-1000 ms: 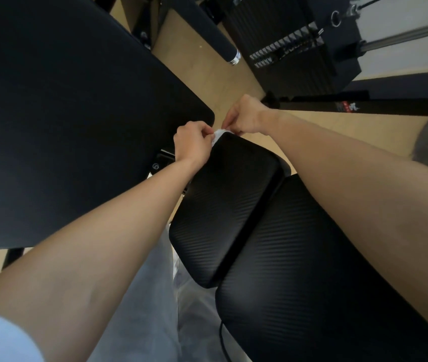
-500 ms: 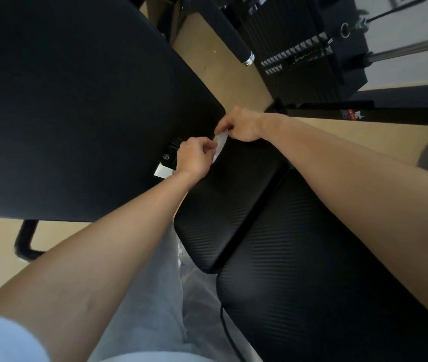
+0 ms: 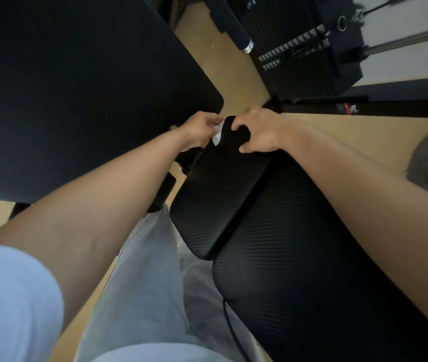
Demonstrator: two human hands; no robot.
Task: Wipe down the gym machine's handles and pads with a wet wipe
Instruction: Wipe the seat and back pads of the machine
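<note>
Photographer: Half a second on, the right hand [image 3: 257, 134] has let go of the wet wipe [image 3: 217, 134], which both hands pinched before; the left hand [image 3: 198, 130] alone holds it now.

Editor: How do the fingers stand?

Photographer: Left fingertips are pinched together on the white wipe's upper edge, and it hangs crumpled at the far-left corner of the small black pad [image 3: 220, 186]. Right fingers are loosely curled, the thumb spread apart from them, tips touching that pad's far end, nothing held.

Editor: And around them?

Photographer: A larger ribbed pad [image 3: 312, 270] lies against the small one's right side, under the right forearm. A broad dark pad [image 3: 77, 100] fills the left, a weight stack [image 3: 299, 48] stands beyond on the tan floor [image 3: 236, 82], and grey trousers [image 3: 150, 270] show below.
</note>
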